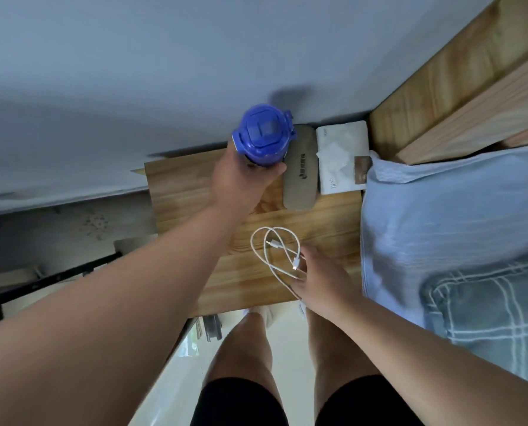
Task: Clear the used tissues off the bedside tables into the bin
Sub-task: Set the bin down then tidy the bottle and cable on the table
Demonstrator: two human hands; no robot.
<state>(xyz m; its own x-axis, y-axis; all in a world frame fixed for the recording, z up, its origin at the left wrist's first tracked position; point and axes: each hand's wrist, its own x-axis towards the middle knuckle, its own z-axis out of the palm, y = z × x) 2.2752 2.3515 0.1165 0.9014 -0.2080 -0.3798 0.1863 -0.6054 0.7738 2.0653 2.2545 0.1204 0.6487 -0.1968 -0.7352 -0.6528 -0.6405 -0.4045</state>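
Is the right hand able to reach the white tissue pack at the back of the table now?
Probably yes: the right hand touches only the white cable, and bare table lies between it and the tissue pack.

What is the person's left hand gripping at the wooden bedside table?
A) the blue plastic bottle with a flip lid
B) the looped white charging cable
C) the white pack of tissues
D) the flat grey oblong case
A: the left hand is wrapped round the blue plastic bottle, while the right hand touches the looped white charging cable.
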